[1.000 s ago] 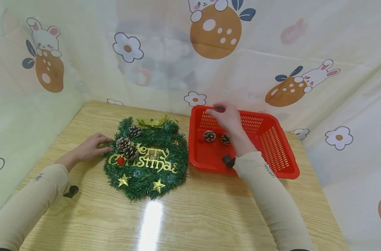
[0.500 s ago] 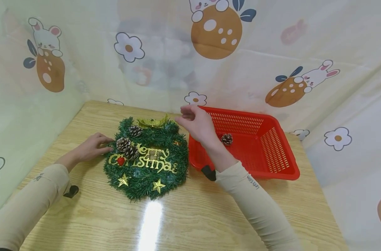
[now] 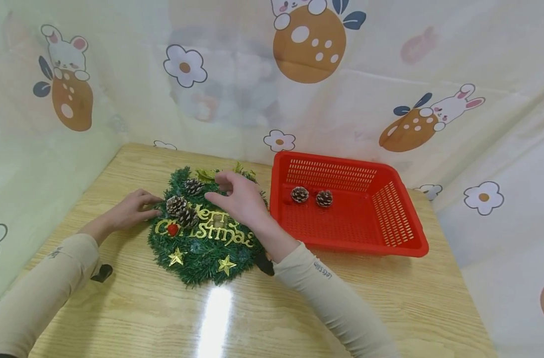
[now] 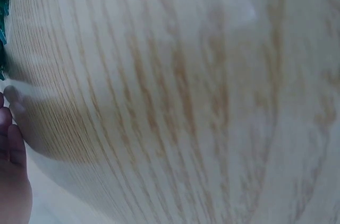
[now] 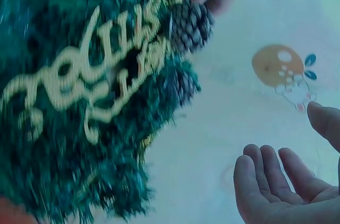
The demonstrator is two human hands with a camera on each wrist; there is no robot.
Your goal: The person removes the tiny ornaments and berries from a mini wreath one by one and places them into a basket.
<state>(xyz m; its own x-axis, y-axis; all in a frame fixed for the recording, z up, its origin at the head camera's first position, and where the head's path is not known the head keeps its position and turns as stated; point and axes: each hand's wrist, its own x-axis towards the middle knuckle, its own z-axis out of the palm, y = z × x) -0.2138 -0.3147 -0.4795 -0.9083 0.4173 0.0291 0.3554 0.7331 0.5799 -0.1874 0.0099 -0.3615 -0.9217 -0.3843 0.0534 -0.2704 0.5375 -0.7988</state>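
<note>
A green Christmas wreath lies on the wooden table, with gold "Merry Christmas" lettering, gold stars and a red berry. Pine cones are grouped at its upper left. My left hand rests at the wreath's left edge, fingers relaxed, fingertips by the greenery. Over the wreath's upper right, my right hand hovers with thumb and fingers apart, partly covering the gold ribbon. The right wrist view shows nothing in that hand's palm.
To the wreath's right stands a red plastic basket with two pine cones inside. A printed curtain hangs behind and beside the table.
My right hand has moved left, from above the red basket to above the wreath. The left hand and the wreath have stayed in place.
</note>
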